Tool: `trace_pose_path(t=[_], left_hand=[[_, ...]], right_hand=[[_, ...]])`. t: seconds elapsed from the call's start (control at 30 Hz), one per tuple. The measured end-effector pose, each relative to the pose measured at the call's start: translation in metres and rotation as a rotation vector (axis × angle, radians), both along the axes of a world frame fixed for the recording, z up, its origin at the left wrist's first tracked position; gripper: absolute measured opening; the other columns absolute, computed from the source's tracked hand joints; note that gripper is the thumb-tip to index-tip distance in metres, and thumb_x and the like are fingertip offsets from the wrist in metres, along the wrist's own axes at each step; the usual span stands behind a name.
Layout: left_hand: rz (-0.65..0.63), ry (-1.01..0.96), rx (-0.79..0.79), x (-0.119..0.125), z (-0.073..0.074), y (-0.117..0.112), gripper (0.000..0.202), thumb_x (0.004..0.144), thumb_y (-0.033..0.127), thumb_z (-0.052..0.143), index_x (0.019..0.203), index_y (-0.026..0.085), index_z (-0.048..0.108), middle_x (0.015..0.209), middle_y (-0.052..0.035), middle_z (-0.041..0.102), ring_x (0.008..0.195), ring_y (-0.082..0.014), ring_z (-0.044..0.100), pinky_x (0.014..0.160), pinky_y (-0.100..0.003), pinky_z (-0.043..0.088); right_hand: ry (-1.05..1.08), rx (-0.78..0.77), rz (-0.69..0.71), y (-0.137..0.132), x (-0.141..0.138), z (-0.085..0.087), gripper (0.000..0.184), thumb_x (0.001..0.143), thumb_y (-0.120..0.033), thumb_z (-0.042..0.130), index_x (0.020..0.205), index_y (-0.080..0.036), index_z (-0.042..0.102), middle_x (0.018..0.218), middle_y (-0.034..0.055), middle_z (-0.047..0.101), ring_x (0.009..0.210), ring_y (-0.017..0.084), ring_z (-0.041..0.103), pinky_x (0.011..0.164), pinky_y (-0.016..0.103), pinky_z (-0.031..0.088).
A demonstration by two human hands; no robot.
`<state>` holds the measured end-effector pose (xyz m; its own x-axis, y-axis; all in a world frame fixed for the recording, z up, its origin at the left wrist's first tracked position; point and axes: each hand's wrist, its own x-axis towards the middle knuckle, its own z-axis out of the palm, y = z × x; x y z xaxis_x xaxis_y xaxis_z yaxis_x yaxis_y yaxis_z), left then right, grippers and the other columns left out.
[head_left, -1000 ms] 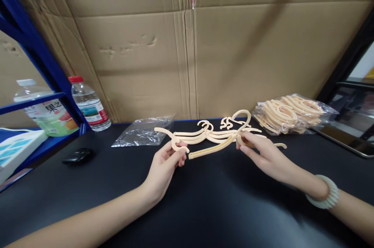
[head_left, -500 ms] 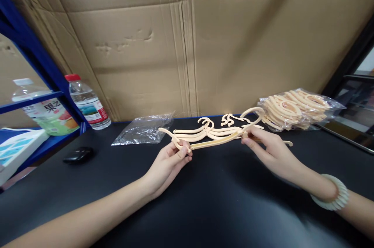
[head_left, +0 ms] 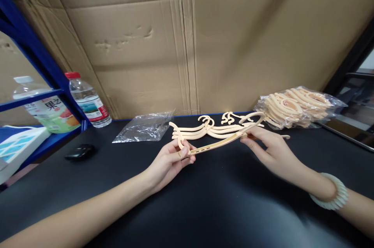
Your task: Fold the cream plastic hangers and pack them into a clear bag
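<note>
My left hand (head_left: 172,160) pinches the left end of a beige plastic hanger (head_left: 216,146), where a small curved beige piece (head_left: 179,137) rises from between my fingers. I cannot tell whether that piece is joined to the hanger. My right hand (head_left: 265,146) is closed on the hanger's right part, below a large curved loop, and a thin beige end sticks out past the knuckles. The hanger is tilted above the black table, its slotted underside partly showing. Behind it lie several beige hangers (head_left: 193,133) side by side, with small beige hooks (head_left: 228,117) beyond them.
A clear bag of beige hanger parts (head_left: 295,105) lies at the back right, and a flat clear plastic bag (head_left: 143,128) at the back left. A black mouse (head_left: 80,152), a red-capped bottle (head_left: 90,103) and a blue shelf (head_left: 37,100) stand left. Cardboard (head_left: 140,57) walls the back.
The curved piece in my left hand has turned more upright, its tip shifting right. The hanger has rolled slightly, showing slots on its underside. Both hands keep their hold.
</note>
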<state>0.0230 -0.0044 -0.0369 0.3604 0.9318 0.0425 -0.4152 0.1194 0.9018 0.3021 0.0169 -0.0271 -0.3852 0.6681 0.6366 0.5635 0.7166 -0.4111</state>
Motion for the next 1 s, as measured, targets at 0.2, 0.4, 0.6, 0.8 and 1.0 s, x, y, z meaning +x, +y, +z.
trace_pose_path(t=[0.2,0.4,0.6,0.8,1.0], left_hand=[[0.038,0.023,0.006,0.001,-0.001,0.000,0.023,0.072,0.022,0.080,0.073,0.013,0.059,0.077,-0.0016,0.061,0.067,-0.0096,0.055,0.068,-0.021,0.045],[0.078,0.050,0.055,0.002,-0.001,-0.002,0.028,0.067,0.020,0.082,0.069,0.014,0.054,0.070,0.0001,0.060,0.062,-0.0102,0.055,0.063,-0.021,0.043],[0.130,0.071,0.056,0.003,-0.002,-0.004,0.030,0.065,0.019,0.082,0.070,0.014,0.053,0.069,0.0005,0.061,0.059,-0.0103,0.056,0.059,-0.021,0.040],[0.233,0.085,0.068,0.008,0.002,-0.007,0.032,0.063,0.020,0.083,0.066,0.014,0.052,0.063,0.0034,0.057,0.055,-0.0076,0.051,0.055,-0.019,0.039],[0.305,0.109,0.035,0.010,0.002,-0.010,0.027,0.062,0.023,0.085,0.068,0.013,0.060,0.073,0.0002,0.062,0.065,-0.0087,0.057,0.065,-0.018,0.047]], right_hand=[[0.001,0.061,-0.003,-0.001,0.000,-0.004,0.009,0.093,-0.024,0.048,0.090,-0.023,0.057,0.088,0.0056,0.066,0.085,0.022,0.064,0.074,0.033,0.052],[0.020,0.123,0.011,-0.005,-0.003,-0.007,0.009,0.092,-0.019,0.050,0.088,-0.023,0.057,0.085,0.0039,0.067,0.075,0.019,0.064,0.068,0.031,0.051],[0.037,0.166,0.005,-0.008,-0.006,-0.007,0.010,0.090,-0.016,0.051,0.088,-0.023,0.058,0.082,0.0032,0.067,0.073,0.019,0.064,0.066,0.030,0.051],[0.066,0.206,-0.015,-0.014,-0.011,-0.007,0.009,0.090,-0.016,0.052,0.091,-0.022,0.058,0.082,0.0037,0.068,0.072,0.018,0.065,0.068,0.029,0.052],[0.099,0.119,-0.086,-0.017,-0.012,-0.009,0.006,0.091,-0.021,0.053,0.092,-0.021,0.059,0.083,0.0023,0.066,0.072,0.016,0.063,0.066,0.026,0.050]])
